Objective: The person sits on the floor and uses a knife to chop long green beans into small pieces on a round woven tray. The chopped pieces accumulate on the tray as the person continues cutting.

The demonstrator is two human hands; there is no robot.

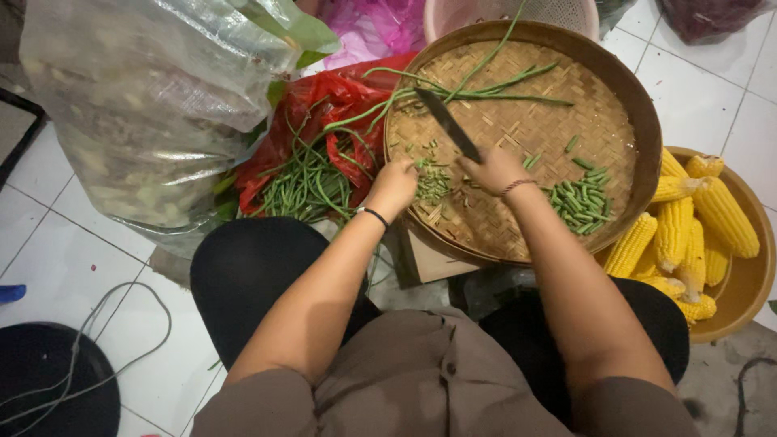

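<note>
We have a small bunch of long beans (431,180) pinned on the woven tray (518,226), near its left-front part, with our left hand (394,184) closed down over them, fingers curled. Our right hand (495,168) is wrapped tight round the handle of a knife (447,123), whose dark blade angles up and away to the left, its tip above the tray.

Cut pieces (581,202) lie heaped at the tray's right side, and a few whole beans (477,87) trail across the far rim. Left of the tray, more uncut beans (307,182) spill from a red bag (324,105); right of it sits a bowl (740,283) of corn cobs (688,235).

The risk we see is the blade meeting our left fingers — they sit just beside the cutting spot, and the beans are thin and apt to roll. The tray also seems to rest on a low box (433,259), so a hard chop could tip it and scatter the pieces.
</note>
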